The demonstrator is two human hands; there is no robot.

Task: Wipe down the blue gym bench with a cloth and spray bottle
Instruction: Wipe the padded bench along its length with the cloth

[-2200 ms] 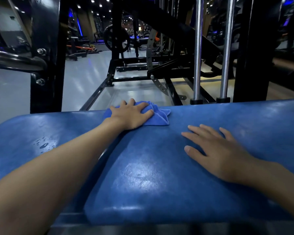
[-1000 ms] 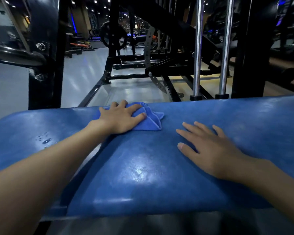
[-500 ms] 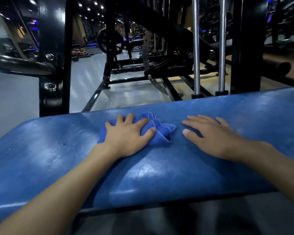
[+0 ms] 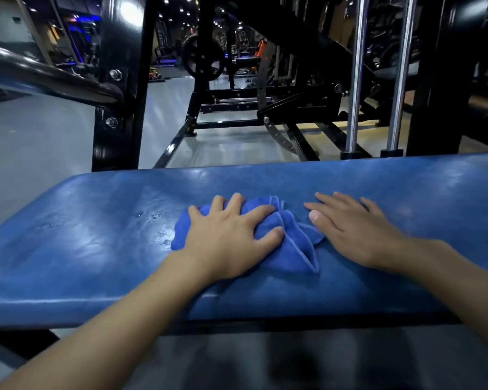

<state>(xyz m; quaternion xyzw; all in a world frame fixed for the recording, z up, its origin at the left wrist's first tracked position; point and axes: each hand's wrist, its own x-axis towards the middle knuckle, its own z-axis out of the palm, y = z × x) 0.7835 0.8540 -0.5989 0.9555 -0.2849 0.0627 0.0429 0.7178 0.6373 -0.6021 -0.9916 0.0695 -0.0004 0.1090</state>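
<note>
Blue padding fills the lower half of the view — the bench (image 4: 102, 249) runs from side to side, its vinyl glossy and flecked with a few wet drops just left of the cloth (image 4: 290, 249). The cloth, a crumpled blue rag with pale stitched edges, lies near the middle of the bench top. The left hand (image 4: 231, 243) lies flat on it, fingers spread and pressing down rather than gripping, so most of the rag sits under the palm and bunches out to the right of the thumb. The right hand (image 4: 358, 235) rests open and empty on the bare padding just beside the cloth — its thumb near the rag's right fold, whether touching I cannot tell. Black machine frames and two chrome rods (image 4: 355, 80) stand beyond the far edge of the bench.
</note>
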